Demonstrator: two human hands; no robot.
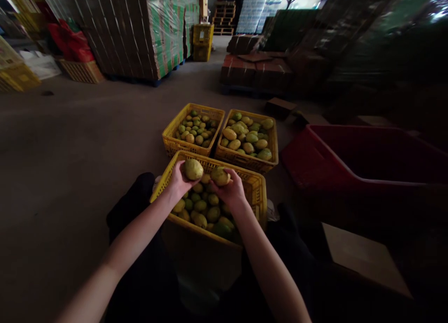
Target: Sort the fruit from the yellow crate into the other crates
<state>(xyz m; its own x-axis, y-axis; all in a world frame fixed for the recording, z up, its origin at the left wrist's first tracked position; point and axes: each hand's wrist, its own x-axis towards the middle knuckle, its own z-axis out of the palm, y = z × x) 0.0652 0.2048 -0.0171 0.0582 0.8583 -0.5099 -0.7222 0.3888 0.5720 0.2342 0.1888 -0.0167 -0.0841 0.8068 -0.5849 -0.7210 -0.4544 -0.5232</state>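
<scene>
My left hand (179, 182) is closed around a yellow-green mango (193, 169), with its fingers underneath and along one side. A second mango (220, 176) is in my right hand (231, 190), gripped from the right and below. Both hands are above the near yellow plastic crate (210, 234), and the two held fruits are a short way apart. Inside that crate lie several more green and yellow mangoes (199, 220), some of them hidden under my hands and right forearm.
Beyond the near crate stand a left yellow crate (169, 143) of smaller fruit and a right yellow crate (275, 150) of larger fruit. A red bin (308, 166) is to the right, with a cardboard piece (364, 253) in front. Wrapped carton stacks (119, 33) rise behind.
</scene>
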